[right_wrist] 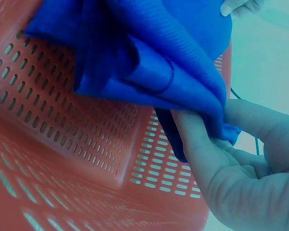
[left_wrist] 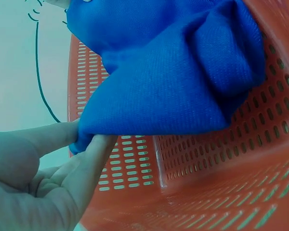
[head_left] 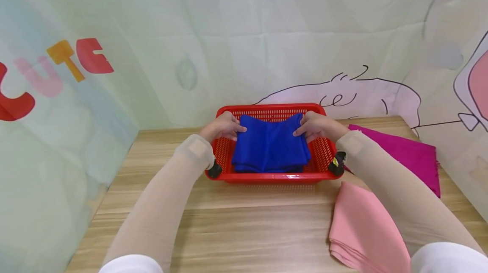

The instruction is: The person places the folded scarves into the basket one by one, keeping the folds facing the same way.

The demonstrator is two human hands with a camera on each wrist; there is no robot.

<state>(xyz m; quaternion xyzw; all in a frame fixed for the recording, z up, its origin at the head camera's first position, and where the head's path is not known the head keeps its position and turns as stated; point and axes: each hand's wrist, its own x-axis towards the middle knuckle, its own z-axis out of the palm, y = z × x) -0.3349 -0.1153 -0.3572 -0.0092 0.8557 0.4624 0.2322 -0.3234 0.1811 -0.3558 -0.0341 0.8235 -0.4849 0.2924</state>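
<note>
A folded blue cloth (head_left: 268,146) hangs between both hands, inside the red plastic basket (head_left: 274,176). At its upper left corner my left hand (head_left: 225,126) pinches the fabric between thumb and fingers; the left wrist view shows the cloth (left_wrist: 154,91) sloping away from that hand (left_wrist: 48,183). My right hand (head_left: 314,126) pinches the upper right corner. Seen from the right wrist, several layers of the cloth (right_wrist: 149,67) drape from the right hand (right_wrist: 245,168), over the slotted basket wall (right_wrist: 62,125). Whether the cloth's lower edge touches the basket floor I cannot tell.
A magenta folded cloth (head_left: 400,154) lies right of the basket, partly behind my right forearm. Nearer me is a pink folded cloth (head_left: 362,226), also partly covered by that arm. The wooden table (head_left: 248,230) meets a printed curtain (head_left: 228,52) behind the basket.
</note>
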